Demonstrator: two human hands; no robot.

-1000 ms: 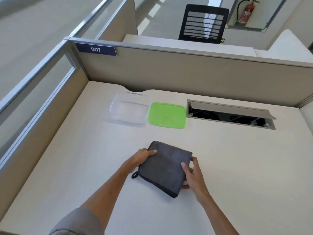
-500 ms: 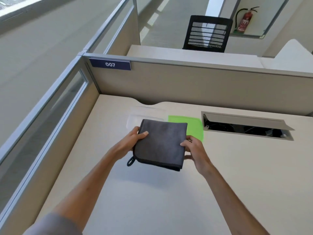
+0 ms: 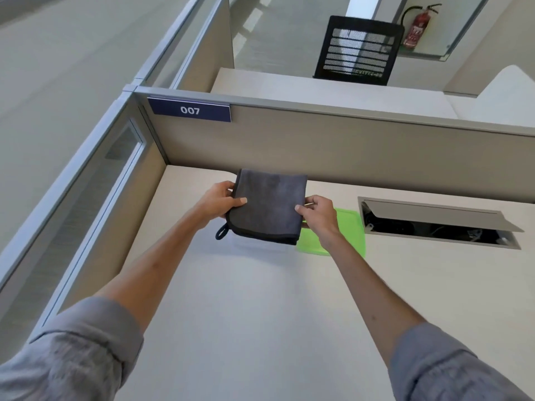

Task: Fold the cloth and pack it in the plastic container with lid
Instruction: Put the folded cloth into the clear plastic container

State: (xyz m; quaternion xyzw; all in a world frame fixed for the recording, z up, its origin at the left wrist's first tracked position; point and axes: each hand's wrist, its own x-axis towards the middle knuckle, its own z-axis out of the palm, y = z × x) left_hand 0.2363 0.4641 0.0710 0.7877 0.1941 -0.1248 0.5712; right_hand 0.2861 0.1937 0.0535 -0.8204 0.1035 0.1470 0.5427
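Note:
A folded dark grey cloth [image 3: 267, 205] with a small hanging loop at its near left corner is held flat in the air above the desk. My left hand [image 3: 218, 202] grips its left edge and my right hand [image 3: 320, 214] grips its right edge. The cloth hangs over the spot where the clear plastic container stood; the container is almost fully hidden beneath it, only a faint near edge [image 3: 260, 244] showing. The green lid [image 3: 351, 230] lies flat on the desk just right of the cloth, partly covered by my right hand and wrist.
An open cable hatch [image 3: 437, 224] is set into the cream desk [image 3: 275, 314] at the right. Beige partition walls [image 3: 347, 157] close the desk at the back and left, with a "007" sign [image 3: 189, 110]. A black chair stands beyond.
Both hands lifted the folded cloth off the desk and carried it forward, away from me, until it hangs over the container. The grip on both edges is unchanged.

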